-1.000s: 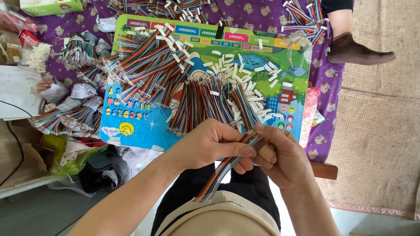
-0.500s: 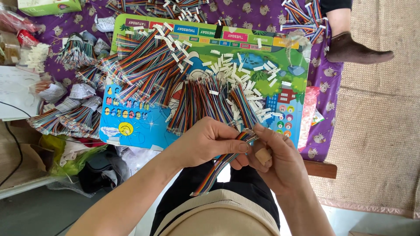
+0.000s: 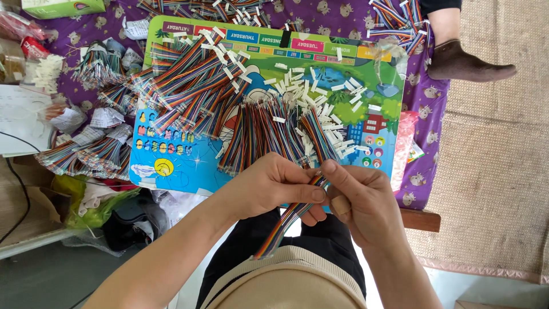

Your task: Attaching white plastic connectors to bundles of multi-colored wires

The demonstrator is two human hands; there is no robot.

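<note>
Both hands have barely moved: left hand (image 3: pixel 274 186) and right hand (image 3: pixel 357 197) still pinch a rainbow ribbon cable (image 3: pixel 286 220), board (image 3: pixel 171 166) at 12 o'clock.

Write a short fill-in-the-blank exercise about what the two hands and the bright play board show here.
1. Both hands, left hand and right hand, pinch one multicoloured ribbon cable that hangs toward the ____.
2. Cable piles lie on a colourful cartoon board over a ____ patterned cloth.
3. A dark-socked ____ rests at top right.

Missing: lap; purple; foot
</note>
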